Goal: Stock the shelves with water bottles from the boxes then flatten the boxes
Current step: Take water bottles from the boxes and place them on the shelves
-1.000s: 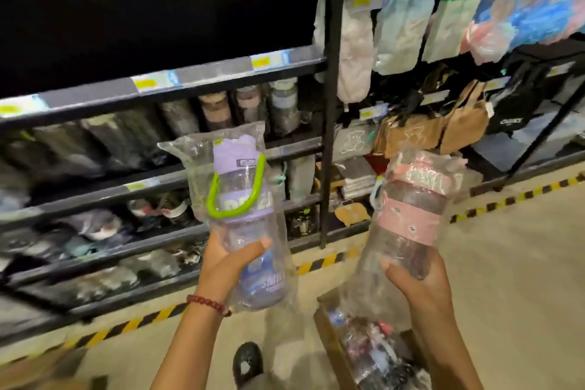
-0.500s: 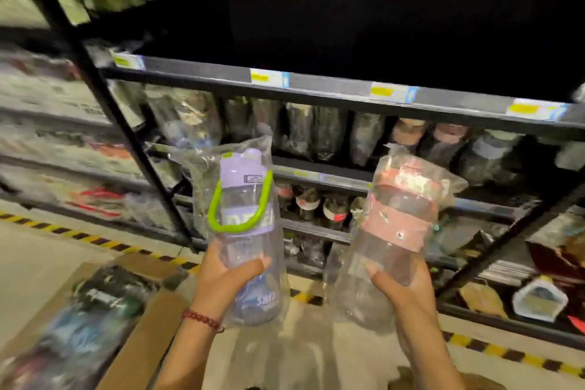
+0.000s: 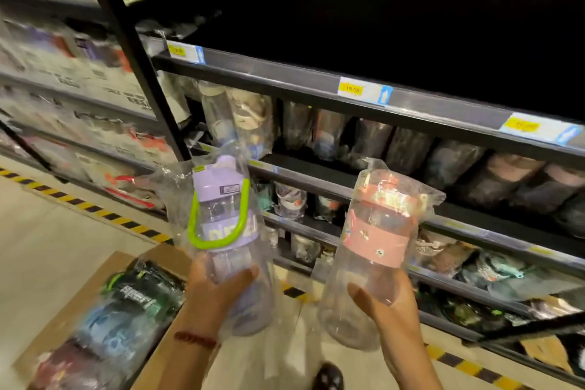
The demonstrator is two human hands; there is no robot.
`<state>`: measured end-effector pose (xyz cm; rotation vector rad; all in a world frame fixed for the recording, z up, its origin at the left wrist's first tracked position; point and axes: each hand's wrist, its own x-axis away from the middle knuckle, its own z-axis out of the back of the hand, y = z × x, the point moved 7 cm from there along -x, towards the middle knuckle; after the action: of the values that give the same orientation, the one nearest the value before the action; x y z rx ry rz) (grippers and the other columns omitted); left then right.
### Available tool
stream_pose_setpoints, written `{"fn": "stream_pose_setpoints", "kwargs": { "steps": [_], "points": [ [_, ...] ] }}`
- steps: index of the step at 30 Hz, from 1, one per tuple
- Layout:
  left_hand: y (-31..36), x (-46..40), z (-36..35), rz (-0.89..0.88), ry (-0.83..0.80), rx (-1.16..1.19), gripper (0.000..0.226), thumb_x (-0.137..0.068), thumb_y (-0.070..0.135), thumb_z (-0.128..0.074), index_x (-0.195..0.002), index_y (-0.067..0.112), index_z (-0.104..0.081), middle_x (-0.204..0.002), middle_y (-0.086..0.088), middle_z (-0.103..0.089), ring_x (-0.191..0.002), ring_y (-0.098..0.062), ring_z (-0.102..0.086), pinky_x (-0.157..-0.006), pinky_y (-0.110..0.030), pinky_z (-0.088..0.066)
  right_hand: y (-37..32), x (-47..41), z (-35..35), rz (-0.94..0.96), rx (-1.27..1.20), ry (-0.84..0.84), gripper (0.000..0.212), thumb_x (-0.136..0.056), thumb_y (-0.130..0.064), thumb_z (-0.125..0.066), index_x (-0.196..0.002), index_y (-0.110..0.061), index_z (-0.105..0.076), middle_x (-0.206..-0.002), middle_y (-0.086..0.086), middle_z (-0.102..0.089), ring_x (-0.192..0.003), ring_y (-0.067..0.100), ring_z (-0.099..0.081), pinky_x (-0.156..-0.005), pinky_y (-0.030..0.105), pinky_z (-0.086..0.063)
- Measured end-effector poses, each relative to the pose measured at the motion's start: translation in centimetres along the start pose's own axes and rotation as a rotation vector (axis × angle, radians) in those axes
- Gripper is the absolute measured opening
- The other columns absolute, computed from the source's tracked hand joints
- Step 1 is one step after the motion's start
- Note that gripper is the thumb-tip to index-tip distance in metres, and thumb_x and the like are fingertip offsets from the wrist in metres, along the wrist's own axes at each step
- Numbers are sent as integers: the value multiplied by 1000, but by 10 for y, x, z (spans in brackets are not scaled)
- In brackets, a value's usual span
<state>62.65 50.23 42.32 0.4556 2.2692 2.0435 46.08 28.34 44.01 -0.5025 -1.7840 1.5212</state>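
Left hand: my left hand is gripping the purple bottle low on its body, thumb curled across the front, just as it was half a second ago.
Right hand: my right hand is holding the pink bottle from below, thumb pressing on the clear lower part; this grip is unchanged too.
Purple bottle: it is standing upright in its clear plastic wrap at centre frame, its green loop handle hanging down the front.
Pink bottle: it is tilting slightly to the right, wrapped in clear plastic, just right of centre and apart from the purple one.
Shelves: the dark shelves are crossing the frame from upper left down to the right, with yellow price tags on the front edge and wrapped bottles lined up beneath; compared with the earlier frame they are sitting steeper and larger in view, and the upright post is now further right.
Box: the open cardboard box of wrapped bottles is showing at lower left, larger and closer to my left arm than before.
Floor: the yellow-and-black striped tape is running along the foot of the shelves.
Shoe: a dark shoe is now peeking in at the bottom centre.
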Motion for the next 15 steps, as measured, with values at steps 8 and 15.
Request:
{"fn": "stream_pose_setpoints", "kwargs": {
  "steps": [8,15],
  "points": [
    [17,-71,-40,-84,34,-158,59,-45,38,-83,-92,11,-60,-73,2,-69,-69,-13,-64,-57,-18,-51,-15,-81,-20,53,-55,-52,103,-34,-41,-89,-128,-31,-47,-117,-8,-64,-104,11,-62,-79,32,-55],
    [24,-137,-84,-171,-33,-156,52,-52,-10,-84,-96,5,-60,-78,7,-72,-72,0,-67,-60,-12,-51,-24,-147,-39,98,25,20,79,-45,-1,-76,-116,-26,-52,-105,3,-63,-97,17,-62,-73,27,-53]
  ]
}}
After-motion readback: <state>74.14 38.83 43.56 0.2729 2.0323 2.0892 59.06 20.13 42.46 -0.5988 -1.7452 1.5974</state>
